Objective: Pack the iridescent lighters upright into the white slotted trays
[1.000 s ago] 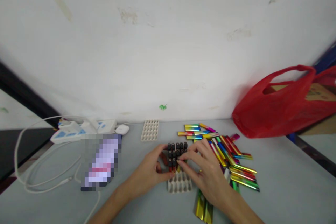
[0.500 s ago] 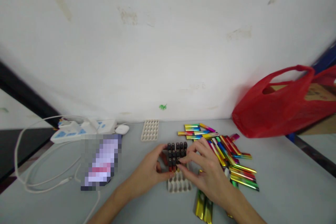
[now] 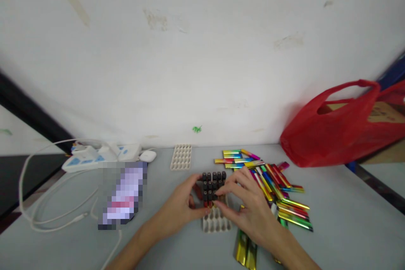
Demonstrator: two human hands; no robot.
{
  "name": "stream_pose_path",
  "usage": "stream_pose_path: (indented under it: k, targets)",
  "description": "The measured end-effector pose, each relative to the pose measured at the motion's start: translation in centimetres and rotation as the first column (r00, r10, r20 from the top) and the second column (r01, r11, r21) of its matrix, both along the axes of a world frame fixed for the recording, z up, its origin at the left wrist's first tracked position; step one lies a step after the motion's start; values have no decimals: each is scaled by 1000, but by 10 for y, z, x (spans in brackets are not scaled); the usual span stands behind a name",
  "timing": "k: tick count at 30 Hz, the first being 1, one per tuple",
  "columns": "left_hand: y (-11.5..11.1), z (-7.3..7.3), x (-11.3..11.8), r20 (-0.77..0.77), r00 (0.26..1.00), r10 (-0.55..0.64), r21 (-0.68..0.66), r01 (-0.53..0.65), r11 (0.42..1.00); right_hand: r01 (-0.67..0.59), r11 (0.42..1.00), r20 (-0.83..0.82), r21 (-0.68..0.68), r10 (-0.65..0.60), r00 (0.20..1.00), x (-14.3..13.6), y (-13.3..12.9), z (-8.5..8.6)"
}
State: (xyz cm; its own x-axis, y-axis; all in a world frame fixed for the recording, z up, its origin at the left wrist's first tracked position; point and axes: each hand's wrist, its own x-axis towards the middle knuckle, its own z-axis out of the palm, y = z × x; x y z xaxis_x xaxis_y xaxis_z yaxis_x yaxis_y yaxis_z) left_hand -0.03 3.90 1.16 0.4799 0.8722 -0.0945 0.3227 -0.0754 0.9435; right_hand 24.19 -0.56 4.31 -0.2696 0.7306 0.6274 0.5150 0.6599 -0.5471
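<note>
Several black-topped sticks [image 3: 209, 184] stand upright in rows in a pale moulded tray [image 3: 217, 224], whose front cups are visible. Low on the front row, red and yellow shiny bodies show. My left hand [image 3: 182, 202] curls round the left side of these rows, its thumb at the front and its fingers at the side and back. With thumb and fingertips, my right hand [image 3: 245, 198] pinches one black-topped stick at the right end of the front row. That hand hides part of the rows.
Shiny coloured sticks [image 3: 268, 177] lie in a loose pile at the right, with gold ones [image 3: 247, 251] nearer me. A second pale tray [image 3: 181, 157] lies by the wall. Leftward are a blurred phone [image 3: 125, 196], a power strip [image 3: 95, 159] and cables. A red bag [image 3: 332, 135] stands back right.
Both hands stay at the rows in nearly the same pose. The right fingertips have shifted very slightly at the front row; the view itself has moved a little.
</note>
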Motion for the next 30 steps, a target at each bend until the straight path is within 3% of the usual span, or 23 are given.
stream_pose_path:
  k: [14, 30]
  targets:
    - [-2, 1, 3, 35, 999, 20, 22, -21, 1000, 8, 998, -24, -59, -10, 1000, 3, -1, -2]
    - [0, -4, 4, 59, 998, 20, 37, -22, 999, 38, 996, -31, -82, -41, 999, 5, -3, 9]
